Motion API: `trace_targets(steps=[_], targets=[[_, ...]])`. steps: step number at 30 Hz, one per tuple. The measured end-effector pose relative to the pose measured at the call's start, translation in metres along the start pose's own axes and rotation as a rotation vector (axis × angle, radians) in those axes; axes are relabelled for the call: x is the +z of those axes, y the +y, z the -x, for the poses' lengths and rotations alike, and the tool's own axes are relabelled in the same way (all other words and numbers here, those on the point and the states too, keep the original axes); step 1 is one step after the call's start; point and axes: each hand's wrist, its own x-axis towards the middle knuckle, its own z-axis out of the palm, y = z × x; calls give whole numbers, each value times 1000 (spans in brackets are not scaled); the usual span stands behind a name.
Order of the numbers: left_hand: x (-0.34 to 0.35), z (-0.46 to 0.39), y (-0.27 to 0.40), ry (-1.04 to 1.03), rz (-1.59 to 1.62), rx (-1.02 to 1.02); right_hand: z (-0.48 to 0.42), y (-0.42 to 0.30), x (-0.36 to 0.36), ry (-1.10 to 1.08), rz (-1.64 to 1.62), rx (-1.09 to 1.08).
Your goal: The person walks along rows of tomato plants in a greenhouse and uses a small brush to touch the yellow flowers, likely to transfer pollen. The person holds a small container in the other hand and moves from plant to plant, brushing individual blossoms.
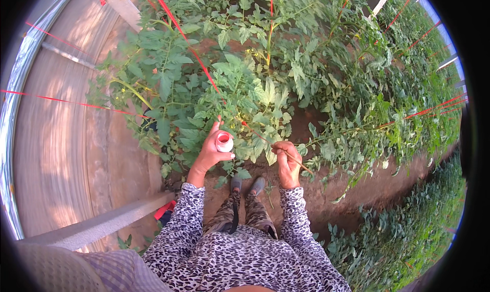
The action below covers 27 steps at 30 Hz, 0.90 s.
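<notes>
My left hand [208, 153] holds a small white jar [224, 143], uncapped, with red showing inside its mouth. One finger of that hand points up past the jar into the tomato leaves [239, 85]. Between the fingers of my right hand [288, 162] is a thin stick brush [301, 165]. Its red tip [244, 123] lies among the leaves, up and to the right of the jar and apart from it. Small yellow tomato flowers [240, 112] show close to the tip; whether it touches one I cannot tell.
Red twine [191, 47] runs taut down into the plants, and another red line [72, 102] crosses at left. A concrete post [103, 219] slants in at lower left, near an earthen wall [53, 139]. More tomato rows [383, 230] stand to the right. My shoes [257, 185] are on bare soil.
</notes>
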Motion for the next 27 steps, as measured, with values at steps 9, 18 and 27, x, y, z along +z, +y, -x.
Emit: trace_targets(steps=[9, 18, 27], targets=[[-3, 0, 0, -24, -12, 7, 26, -2, -3, 60, -177, 78], [-3, 2, 2, -43, -19, 4, 17, 16, 14, 50, -143, 121], [-10, 12, -6, -83, -89, -42, 41, -26, -6, 197, -239, 83]])
